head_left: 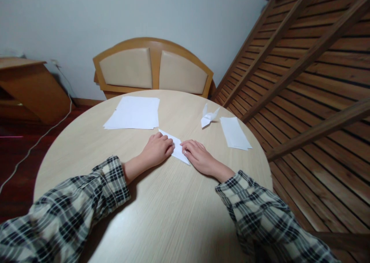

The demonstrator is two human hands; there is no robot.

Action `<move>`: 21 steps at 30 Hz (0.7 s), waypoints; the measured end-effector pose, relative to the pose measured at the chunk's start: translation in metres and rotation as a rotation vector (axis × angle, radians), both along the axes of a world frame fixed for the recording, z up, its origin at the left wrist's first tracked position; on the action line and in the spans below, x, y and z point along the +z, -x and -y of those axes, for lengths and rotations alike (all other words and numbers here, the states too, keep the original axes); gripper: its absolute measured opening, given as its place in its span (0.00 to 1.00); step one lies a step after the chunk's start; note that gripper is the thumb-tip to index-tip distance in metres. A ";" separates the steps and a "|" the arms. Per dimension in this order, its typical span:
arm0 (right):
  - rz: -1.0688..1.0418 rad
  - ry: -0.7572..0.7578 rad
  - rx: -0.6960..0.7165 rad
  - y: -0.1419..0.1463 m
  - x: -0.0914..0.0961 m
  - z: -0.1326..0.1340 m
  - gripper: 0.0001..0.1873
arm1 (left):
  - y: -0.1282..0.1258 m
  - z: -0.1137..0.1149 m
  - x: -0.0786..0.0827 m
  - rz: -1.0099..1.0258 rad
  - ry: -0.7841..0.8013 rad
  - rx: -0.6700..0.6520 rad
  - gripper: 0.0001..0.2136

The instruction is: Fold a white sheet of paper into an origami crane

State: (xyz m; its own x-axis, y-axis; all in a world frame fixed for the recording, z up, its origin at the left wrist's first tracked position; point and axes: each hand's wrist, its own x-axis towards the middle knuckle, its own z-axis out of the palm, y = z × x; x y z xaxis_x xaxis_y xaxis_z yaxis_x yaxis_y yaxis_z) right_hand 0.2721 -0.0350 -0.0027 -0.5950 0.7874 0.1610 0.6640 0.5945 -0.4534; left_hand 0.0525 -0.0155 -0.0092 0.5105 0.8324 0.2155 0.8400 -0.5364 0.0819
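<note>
A white sheet of folded paper lies on the table, slanting from upper left to lower right, with part of it under my hands. My left hand rests on its left side, fingers curled and pressed on the paper. At the right side, my right hand has its fingers bent and closed on the paper's edge. The fingertips of both hands are partly hidden. Beyond my right hand stands a white origami crane with raised points.
On the round wooden table, a stack of white paper lies at the back left and narrower paper sheets at the right. Behind stand a padded headboard and a slatted wooden frame. A cable trails at the left.
</note>
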 end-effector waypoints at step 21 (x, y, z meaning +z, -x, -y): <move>0.079 -0.062 -0.073 0.014 -0.004 0.008 0.07 | -0.001 0.001 0.004 -0.012 0.028 0.009 0.14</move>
State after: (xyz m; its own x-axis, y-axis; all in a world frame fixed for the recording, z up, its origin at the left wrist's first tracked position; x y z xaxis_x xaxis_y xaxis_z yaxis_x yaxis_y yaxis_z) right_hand 0.2579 -0.0434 -0.0065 -0.5496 0.8188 0.1656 0.7385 0.5689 -0.3620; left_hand 0.0537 -0.0169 -0.0056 0.5057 0.8425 0.1858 0.8455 -0.5268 0.0873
